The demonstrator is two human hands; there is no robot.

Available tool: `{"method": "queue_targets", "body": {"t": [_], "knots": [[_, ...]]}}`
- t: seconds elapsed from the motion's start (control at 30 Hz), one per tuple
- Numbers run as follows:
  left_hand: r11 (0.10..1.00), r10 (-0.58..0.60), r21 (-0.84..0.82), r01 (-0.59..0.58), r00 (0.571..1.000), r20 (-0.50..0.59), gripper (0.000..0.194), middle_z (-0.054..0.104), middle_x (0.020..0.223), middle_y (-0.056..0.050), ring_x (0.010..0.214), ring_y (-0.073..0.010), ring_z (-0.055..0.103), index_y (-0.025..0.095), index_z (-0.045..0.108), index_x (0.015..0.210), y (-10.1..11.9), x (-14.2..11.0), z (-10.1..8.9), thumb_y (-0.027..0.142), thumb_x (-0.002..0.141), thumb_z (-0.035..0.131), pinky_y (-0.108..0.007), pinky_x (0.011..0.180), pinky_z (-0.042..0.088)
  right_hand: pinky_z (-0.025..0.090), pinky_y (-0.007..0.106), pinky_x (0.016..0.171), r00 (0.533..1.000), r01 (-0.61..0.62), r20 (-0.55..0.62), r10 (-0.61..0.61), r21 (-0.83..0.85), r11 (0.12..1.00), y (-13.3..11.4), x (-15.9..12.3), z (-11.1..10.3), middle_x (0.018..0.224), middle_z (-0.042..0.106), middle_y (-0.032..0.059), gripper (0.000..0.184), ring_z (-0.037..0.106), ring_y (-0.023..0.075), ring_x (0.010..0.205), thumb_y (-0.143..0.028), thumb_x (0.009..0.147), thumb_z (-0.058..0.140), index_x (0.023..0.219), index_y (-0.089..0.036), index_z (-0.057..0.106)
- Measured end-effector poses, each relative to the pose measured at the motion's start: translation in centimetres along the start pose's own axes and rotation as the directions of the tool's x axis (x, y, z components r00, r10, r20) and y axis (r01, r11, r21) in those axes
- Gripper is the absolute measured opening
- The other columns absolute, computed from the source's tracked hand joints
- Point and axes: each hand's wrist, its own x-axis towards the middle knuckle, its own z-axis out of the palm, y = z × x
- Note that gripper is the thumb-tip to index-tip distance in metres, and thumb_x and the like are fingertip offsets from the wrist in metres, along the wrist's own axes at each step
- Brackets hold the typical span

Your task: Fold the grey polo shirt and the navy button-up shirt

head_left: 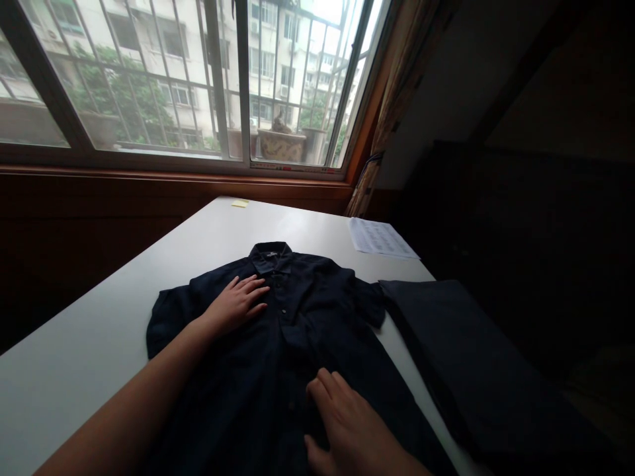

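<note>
A dark navy short-sleeved shirt (307,317) lies face up on the white table, its collar toward the window and its front buttons running down the middle. My left hand (238,301) rests flat on the chest of the shirt, fingers spread, just left of the button placket. Lower down, my right hand (342,416) is over the front of the shirt, with its fingers bent and its thumb held apart; nothing shows between them. Whether the right fingertips touch the cloth I cannot tell. Creases run across the right half of the shirt, and its hem is out of view.
To the right, a folded dark cloth (461,350) lies along the edge of the white table (317,225). Printed paper sheets (381,238) are at the far right corner, and a yellow sticky note (240,203) is at the far edge. Beyond stands a barred window (278,86) beside a curtain (374,158).
</note>
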Motion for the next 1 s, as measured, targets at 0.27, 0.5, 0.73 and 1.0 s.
{"method": "queue_targets", "body": {"t": [0.27, 0.5, 0.73, 1.0], "knots": [[1.000, 0.024, 0.009, -0.023, 0.999, -0.049, 0.041, 0.054, 0.145, -0.009, 0.139, -0.0355, 0.042, 0.027, 0.056, 0.135, 0.4, -0.2, -0.4, 0.046, 0.100, 0.048, -0.070, 0.108, 0.033, 0.050, 0.030, 0.089, 0.986, -0.146, 0.113, 0.126, 0.190, 0.971, 0.6, -2.2, -2.6, 0.112, 0.068, 0.0067, 0.044, 0.066, 0.0216, 0.103, -0.006, 0.074, 0.054, 0.114, -0.021, 0.060], [0.973, 0.231, 0.058, -0.225, 0.964, -0.132, 0.009, 0.066, 0.103, -0.006, 0.092, -0.0208, 0.059, 0.021, 0.065, 0.095, 2.1, -0.4, -2.9, 0.022, 0.094, 0.057, -0.034, 0.080, 0.050, 0.049, 0.029, 0.080, 0.986, -0.166, 0.036, 0.163, 0.292, 0.942, 2.3, -2.4, -4.2, 0.105, 0.066, 0.0031, 0.038, 0.066, 0.0190, 0.092, -0.011, 0.079, 0.055, 0.115, -0.024, 0.059], [0.881, 0.417, -0.182, -0.436, 0.899, -0.137, 0.010, 0.062, 0.088, -0.003, 0.077, -0.0142, 0.058, 0.021, 0.063, 0.089, 5.4, -1.1, -4.3, 0.020, 0.094, 0.055, -0.026, 0.070, 0.044, 0.049, 0.039, 0.089, 0.985, -0.058, -0.158, 0.070, 0.079, 0.995, -1.0, 1.8, -3.9, 0.109, 0.061, 0.0069, 0.021, 0.059, 0.0253, 0.102, -0.026, 0.087, 0.059, 0.108, -0.022, 0.062], [0.813, 0.495, -0.297, -0.501, 0.863, -0.103, 0.005, 0.067, 0.087, -0.003, 0.082, -0.0155, 0.062, 0.021, 0.066, 0.093, 6.9, -1.4, -4.3, 0.021, 0.093, 0.061, -0.027, 0.076, 0.047, 0.050, 0.033, 0.079, 0.997, -0.046, -0.063, 0.037, -0.153, 0.987, -1.2, 6.6, -3.8, 0.102, 0.065, 0.0084, 0.017, 0.061, 0.0250, 0.097, -0.024, 0.085, 0.057, 0.100, -0.018, 0.062]]}}
